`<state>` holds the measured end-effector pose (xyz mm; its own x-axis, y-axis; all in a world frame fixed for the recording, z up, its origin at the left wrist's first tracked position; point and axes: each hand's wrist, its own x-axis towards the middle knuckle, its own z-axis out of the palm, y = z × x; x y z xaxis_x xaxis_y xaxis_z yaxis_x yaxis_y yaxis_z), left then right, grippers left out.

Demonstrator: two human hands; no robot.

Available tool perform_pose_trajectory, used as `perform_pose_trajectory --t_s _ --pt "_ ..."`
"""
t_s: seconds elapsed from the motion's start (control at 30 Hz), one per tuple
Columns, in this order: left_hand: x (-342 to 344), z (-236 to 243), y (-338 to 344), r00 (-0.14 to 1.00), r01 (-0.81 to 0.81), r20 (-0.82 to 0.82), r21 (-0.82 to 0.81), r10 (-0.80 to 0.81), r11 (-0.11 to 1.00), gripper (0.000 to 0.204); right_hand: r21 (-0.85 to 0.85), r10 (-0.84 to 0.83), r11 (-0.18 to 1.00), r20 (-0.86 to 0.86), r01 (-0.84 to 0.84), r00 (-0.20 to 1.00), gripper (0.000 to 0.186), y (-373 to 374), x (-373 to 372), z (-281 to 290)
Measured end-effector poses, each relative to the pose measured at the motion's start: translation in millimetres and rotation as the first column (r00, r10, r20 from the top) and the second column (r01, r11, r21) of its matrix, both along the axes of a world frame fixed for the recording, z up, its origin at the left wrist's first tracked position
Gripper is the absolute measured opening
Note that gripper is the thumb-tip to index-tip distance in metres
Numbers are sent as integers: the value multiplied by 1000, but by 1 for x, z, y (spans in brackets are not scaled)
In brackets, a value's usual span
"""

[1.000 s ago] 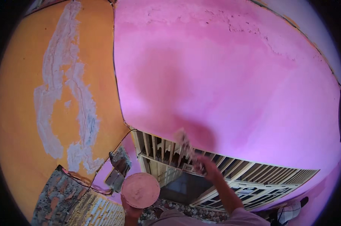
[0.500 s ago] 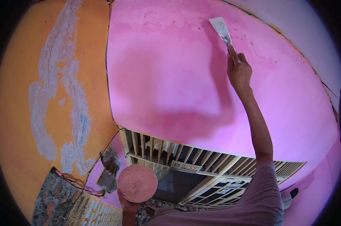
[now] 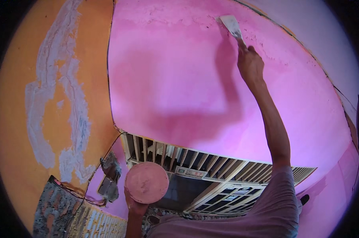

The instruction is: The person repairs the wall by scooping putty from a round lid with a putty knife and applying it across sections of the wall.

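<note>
High on the pink wall (image 3: 179, 79), my right hand (image 3: 251, 65) is closed round the handle of a putty knife (image 3: 231, 26). Its pale, smeared blade meets or nearly meets the wall beside a line of rough, cracked paint. Low down, my left hand (image 3: 136, 206) supports a round tub of pink putty (image 3: 147, 182) from its side and underneath. The pink stuff fills the top of the tub, and most of my left fingers are hidden behind it.
An orange wall (image 3: 17, 103) with grey filler streaks (image 3: 81, 119) stands at the left. Below the pink wall is a slatted vent over a window frame (image 3: 227, 190). A dark cable (image 3: 104, 155) runs past broken plaster and bare brick (image 3: 54, 210). A pale ceiling (image 3: 322, 35) slopes at upper right.
The putty knife has tilted a little and shifted slightly up along the wall with my right hand. In the picture, the tub has moved slightly right and the walls slightly left.
</note>
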<state>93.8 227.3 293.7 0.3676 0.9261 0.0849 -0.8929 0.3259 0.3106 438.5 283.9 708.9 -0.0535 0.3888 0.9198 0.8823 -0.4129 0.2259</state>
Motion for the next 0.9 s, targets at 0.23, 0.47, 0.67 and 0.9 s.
perform_pose_trajectory --t_s 0.23,0.47,0.67,0.9 --pt "7 -6 22 989 -67 -120 201 92 977 61 -69 -177 981 37 180 983 27 22 44 -39" --pt "10 11 46 973 -153 -174 9 152 988 68 -189 302 601 -846 -776 440 33 -40 -25 -204" --pt "7 -9 49 975 -104 -202 -73 88 992 72 -425 -9 226 -901 -877 434 34 -70 -77 -287" --pt "28 -8 54 958 -116 -268 -42 100 992 72 -459 397 128 -789 -879 470 27 -47 -55 -314"
